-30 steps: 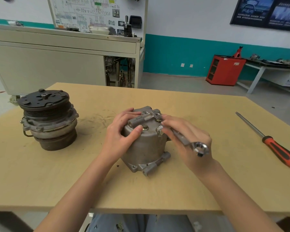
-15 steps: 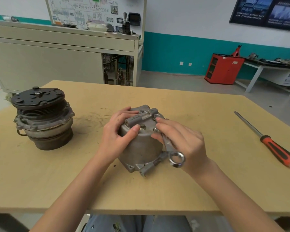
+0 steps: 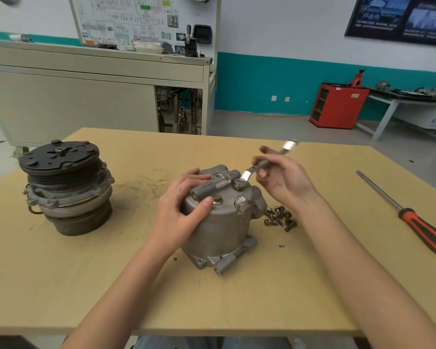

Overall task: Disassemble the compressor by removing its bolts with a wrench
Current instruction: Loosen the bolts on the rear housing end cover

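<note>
In the middle of the table (image 3: 237,298) stands the compressor housing (image 3: 219,230), the left hand (image 3: 179,210) gripping its top; the right hand (image 3: 287,182) pinches the blurred wrench (image 3: 247,175), its lower end beside a top bolt (image 3: 239,183). Loose bolts (image 3: 280,219) lie beside the housing.

One housing (image 3: 219,230), one pulley (image 3: 61,167), one wrench (image 3: 247,175), one screwdriver (image 3: 413,220), several bolts (image 3: 280,217).

The wrench (image 3: 247,175) is smeared by motion, its shaft partly covered by the blurred right hand (image 3: 287,182); whether its lower end is seated on the bolt (image 3: 239,183) cannot be told. The compressor housing (image 3: 222,227) is partly hidden under the left hand (image 3: 184,205). The screwdriver (image 3: 413,222) is cut off at the right edge. The print on the wall chart (image 3: 136,21) cannot be read.
</note>
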The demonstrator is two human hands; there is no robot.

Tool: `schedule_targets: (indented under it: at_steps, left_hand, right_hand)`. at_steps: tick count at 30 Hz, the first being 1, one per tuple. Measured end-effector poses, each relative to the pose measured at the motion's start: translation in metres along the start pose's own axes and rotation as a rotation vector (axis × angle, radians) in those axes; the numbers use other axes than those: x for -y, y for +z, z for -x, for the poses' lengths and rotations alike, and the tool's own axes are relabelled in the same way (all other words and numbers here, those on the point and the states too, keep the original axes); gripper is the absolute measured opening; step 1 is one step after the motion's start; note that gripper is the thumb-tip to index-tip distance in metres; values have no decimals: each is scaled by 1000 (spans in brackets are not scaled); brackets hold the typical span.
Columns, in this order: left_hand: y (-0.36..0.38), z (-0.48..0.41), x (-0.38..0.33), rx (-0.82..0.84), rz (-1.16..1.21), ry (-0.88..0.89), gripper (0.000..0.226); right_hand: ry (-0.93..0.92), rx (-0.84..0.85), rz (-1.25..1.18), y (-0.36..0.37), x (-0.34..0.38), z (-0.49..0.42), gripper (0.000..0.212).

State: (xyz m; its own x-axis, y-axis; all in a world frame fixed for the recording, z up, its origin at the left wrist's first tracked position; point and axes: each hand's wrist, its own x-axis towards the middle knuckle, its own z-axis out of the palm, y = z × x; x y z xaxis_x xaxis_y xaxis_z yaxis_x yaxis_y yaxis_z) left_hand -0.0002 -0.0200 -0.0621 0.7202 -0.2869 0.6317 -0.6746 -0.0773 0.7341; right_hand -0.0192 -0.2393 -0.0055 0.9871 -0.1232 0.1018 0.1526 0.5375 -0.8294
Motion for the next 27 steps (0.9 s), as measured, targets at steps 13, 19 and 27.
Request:
schedule_targets:
  at_steps: [13, 19, 27]
  left_hand:
    - [0, 0, 0, -3, 11, -1, 40]
    - [1, -1, 0, -10, 17, 30, 23]
    - [1, -1, 1, -13, 18, 10, 34]
  right_hand:
    - [-249, -7, 832, 30, 41, 13, 16]
    - [-323, -111, 1673, 41, 1, 59, 25]
    - [-442, -95, 1852, 52, -1, 53, 27]
